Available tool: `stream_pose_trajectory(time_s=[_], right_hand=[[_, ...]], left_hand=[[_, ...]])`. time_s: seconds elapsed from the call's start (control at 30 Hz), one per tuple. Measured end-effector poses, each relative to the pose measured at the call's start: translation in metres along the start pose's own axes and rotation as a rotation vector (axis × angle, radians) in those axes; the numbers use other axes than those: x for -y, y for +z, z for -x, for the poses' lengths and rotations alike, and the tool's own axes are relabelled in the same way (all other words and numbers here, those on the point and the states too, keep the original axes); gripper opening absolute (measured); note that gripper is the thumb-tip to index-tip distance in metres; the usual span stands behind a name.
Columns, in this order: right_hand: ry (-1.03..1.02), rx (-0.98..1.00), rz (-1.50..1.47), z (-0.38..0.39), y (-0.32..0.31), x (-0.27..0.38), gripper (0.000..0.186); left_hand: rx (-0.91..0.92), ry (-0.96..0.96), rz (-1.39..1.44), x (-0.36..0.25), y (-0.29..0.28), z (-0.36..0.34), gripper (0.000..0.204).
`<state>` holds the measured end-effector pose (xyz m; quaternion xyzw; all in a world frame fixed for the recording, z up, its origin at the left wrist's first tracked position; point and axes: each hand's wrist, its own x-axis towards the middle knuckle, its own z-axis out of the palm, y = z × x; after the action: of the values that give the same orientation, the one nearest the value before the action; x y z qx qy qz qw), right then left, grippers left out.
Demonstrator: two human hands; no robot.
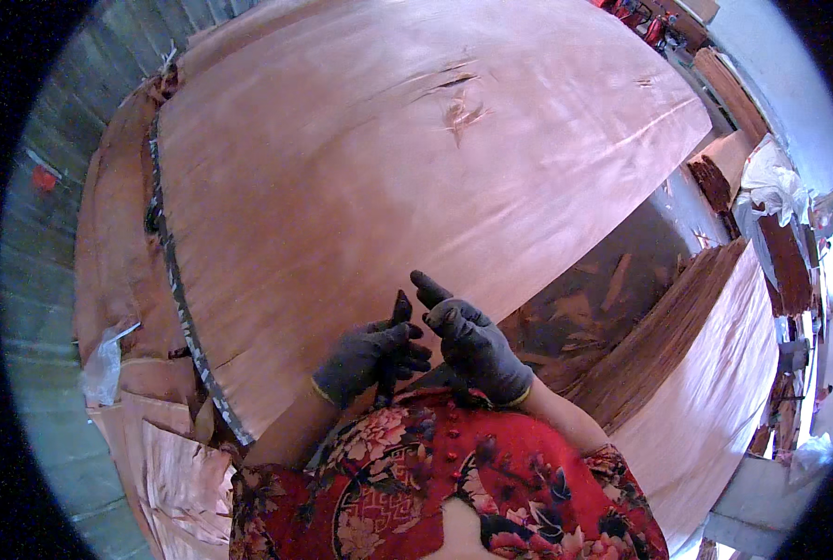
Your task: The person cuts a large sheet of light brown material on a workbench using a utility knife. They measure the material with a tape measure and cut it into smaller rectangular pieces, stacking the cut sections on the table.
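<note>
A broad sheet of pinkish-brown wood veneer (342,168) lies before me, with a torn split in its far part. Both hands wear dark grey gloves and hover close together over its near edge, in front of my body. My left hand (365,359) is closed around a dark, narrow object (384,387) whose kind I cannot make out. Close beside it, my right hand (477,350) has one finger stretched toward the upper left and the others partly bent. I see nothing held in it.
A dark speckled strip (178,289) runs along the sheet's left edge, beside more veneer. To the right lies a thick veneer stack (687,373), with broken wood scraps (575,308) in the gap. A white plastic bag (771,182) rests at far right; a corrugated wall (52,233) rises on the left.
</note>
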<state>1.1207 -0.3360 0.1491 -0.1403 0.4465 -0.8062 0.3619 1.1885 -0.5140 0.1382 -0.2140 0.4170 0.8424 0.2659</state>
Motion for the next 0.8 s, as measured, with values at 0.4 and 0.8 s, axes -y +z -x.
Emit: stream_pose_trajectory(time_s=[0.4,0.8], right_hand=[[0.107,-0.047,-0.162,0.012,0.005,0.001,0.028],[-0.171,-0.091,0.262,0.003,-0.002,-0.015,0.041]], left_hand=[[0.040,0.021,-0.067,0.003,0.017,-0.015,0.030],[-0.350,0.467,0.187,0.021,0.018,-0.028,0.039]])
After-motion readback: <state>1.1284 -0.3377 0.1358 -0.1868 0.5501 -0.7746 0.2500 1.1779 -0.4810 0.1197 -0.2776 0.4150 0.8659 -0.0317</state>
